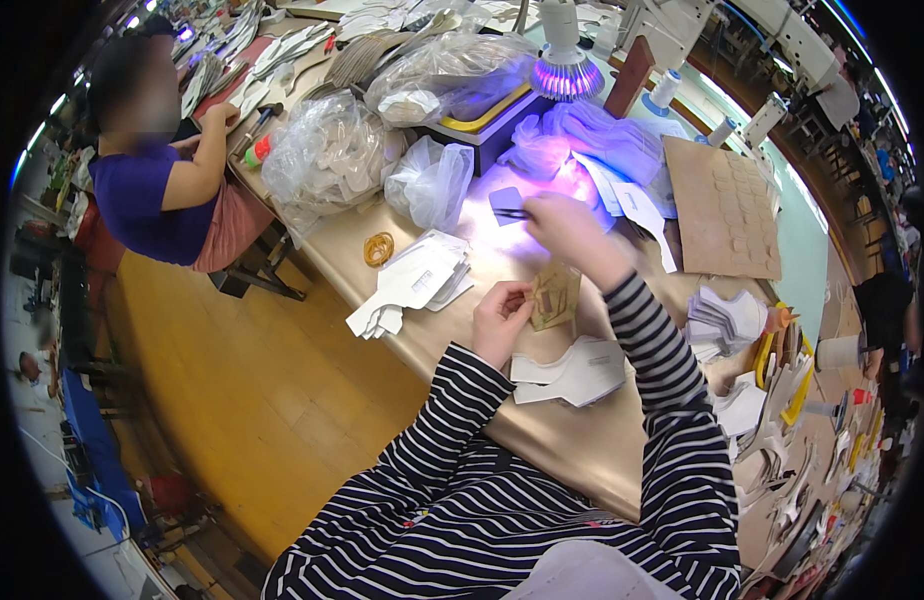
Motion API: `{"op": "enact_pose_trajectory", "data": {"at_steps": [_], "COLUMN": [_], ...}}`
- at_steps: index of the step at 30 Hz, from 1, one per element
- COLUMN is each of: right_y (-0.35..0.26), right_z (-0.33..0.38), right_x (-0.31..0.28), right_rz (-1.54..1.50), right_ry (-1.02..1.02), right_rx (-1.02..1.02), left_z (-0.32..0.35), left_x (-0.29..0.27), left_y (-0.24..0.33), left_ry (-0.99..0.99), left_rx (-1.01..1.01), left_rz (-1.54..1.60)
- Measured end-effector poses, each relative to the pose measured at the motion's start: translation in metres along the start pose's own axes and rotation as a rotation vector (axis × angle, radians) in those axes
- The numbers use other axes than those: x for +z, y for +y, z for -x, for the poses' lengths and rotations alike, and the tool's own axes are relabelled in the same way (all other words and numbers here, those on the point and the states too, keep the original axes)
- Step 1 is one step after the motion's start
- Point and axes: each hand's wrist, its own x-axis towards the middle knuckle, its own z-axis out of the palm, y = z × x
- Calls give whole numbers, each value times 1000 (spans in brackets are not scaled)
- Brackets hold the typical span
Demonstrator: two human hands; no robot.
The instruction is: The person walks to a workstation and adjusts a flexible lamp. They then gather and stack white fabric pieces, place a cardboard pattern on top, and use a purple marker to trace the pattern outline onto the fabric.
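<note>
My right hand [564,235] is closed round dark tweezers [517,213], reaching out under the purple-lit lamp. At the tips is a small grey-blue patch with rounded corners [504,203]; whether they grip it or only touch it I cannot tell. My left hand [502,318] pinches the left edge of a tan, slightly see-through template [557,298] with a cut-out slot, low over the table. Just below it lies a stack of white shaped pieces [572,372]. A second white stack [417,278] sits to the left.
Rubber bands [378,249] lie near the table's left edge. Clear plastic bags [327,160] crowd the far left. The lamp [567,70] hangs beyond my right hand. A brown board [724,210] lies at right. A person in purple [147,185] works at far left.
</note>
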Motion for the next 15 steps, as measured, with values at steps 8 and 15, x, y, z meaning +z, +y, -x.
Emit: {"op": "enact_pose_trajectory", "data": {"at_steps": [8,15], "right_y": [4,-26], "right_z": [136,161], "right_x": [-40,-62], "right_rz": [-1018,-1095], "right_ry": [596,1279], "right_rx": [498,267], "left_z": [0,23], "left_x": [-5,22], "left_y": [13,88], "left_ry": [-238,-639], "left_rx": [-154,-450], "left_rz": [39,163]}}
